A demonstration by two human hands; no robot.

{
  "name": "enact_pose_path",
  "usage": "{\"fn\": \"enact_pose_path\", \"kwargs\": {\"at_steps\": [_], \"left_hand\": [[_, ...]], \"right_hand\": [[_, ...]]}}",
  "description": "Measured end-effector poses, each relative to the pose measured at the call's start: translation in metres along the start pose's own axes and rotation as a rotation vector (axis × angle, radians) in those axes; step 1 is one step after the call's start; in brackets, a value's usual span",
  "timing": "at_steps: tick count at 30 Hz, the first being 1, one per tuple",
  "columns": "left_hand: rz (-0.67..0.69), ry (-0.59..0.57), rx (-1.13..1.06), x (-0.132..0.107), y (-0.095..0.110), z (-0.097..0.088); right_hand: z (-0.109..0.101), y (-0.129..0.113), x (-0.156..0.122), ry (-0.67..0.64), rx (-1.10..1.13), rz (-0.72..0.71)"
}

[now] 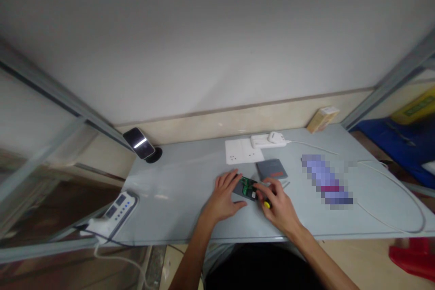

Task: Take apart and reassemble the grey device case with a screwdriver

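A small dark electronic device (249, 194) with a green circuit board (247, 186) exposed lies near the table's front edge. My left hand (222, 197) rests at its left side, fingers stretched over the edge and thumb held apart. On the other side, my right hand (279, 204) is closed round what looks like a screwdriver (268, 205); only its yellow and black handle end shows. The right fingertips reach the board's right part, hiding the tool's tip. Just behind sits a flat grey square piece (272, 170) with a reddish mark. A thin light strip (286, 185) lies by my right hand.
A white sheet (238, 152) and a white power strip (268, 140) lie at the back. A phone on a stand (139, 143) is back left, another power strip (118, 213) front left. A small box (322, 119) stands back right, near a white cable (408, 190) and a blurred-out object (324, 179).
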State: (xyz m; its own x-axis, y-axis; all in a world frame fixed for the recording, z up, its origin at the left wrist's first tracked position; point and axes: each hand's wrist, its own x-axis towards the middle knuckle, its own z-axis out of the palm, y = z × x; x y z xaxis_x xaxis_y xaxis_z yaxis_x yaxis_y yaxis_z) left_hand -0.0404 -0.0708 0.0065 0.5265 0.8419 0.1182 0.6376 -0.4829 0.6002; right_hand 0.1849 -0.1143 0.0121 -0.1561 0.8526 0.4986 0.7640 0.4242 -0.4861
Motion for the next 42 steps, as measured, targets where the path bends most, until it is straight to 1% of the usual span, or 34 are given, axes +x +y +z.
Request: {"fn": "enact_pose_path", "kwargs": {"at_steps": [1,4,6,8,9,11,12,13,14,17,20,24,31,42], "left_hand": [[0.023,-0.015,0.019,0.003,0.000,-0.001],[0.103,-0.057,0.047,0.016,0.001,-0.002],[0.133,-0.075,0.046,0.025,0.001,0.001],[0.120,-0.077,0.045,0.032,0.001,0.006],[0.103,-0.071,0.046,0.036,0.001,0.008],[0.060,-0.042,0.054,0.041,0.001,0.013],[0.047,-0.028,0.059,0.044,0.001,0.016],[0.041,-0.018,0.064,0.046,0.002,0.017],[0.040,-0.011,0.067,0.047,0.002,0.019],[0.037,0.000,0.059,0.048,0.001,0.022],[0.024,0.009,0.041,0.045,0.000,0.023],[0.026,0.033,0.030,0.044,-0.001,0.023],[0.005,0.046,0.016,0.044,0.000,0.024],[-0.022,0.044,-0.005,0.045,0.001,0.023]], "right_hand": [[-0.008,-0.001,0.002,0.038,0.042,-0.027],[-0.035,-0.004,0.014,0.294,0.058,-0.022],[-0.049,-0.002,0.023,0.430,0.031,0.020],[-0.055,0.003,0.029,0.496,0.055,0.109],[-0.054,0.006,0.032,0.490,0.082,0.185],[-0.044,0.013,0.035,0.412,0.135,0.344],[-0.037,0.015,0.036,0.370,0.146,0.402],[-0.028,0.017,0.037,0.331,0.144,0.423],[-0.018,0.019,0.037,0.295,0.134,0.396],[0.009,0.021,0.035,0.206,0.069,0.246],[0.024,0.023,0.030,0.203,0.008,0.166],[0.026,0.025,0.023,0.217,-0.034,0.136],[0.026,0.025,0.023,0.249,-0.076,0.162],[0.029,0.029,0.023,0.245,-0.026,0.207]]}}
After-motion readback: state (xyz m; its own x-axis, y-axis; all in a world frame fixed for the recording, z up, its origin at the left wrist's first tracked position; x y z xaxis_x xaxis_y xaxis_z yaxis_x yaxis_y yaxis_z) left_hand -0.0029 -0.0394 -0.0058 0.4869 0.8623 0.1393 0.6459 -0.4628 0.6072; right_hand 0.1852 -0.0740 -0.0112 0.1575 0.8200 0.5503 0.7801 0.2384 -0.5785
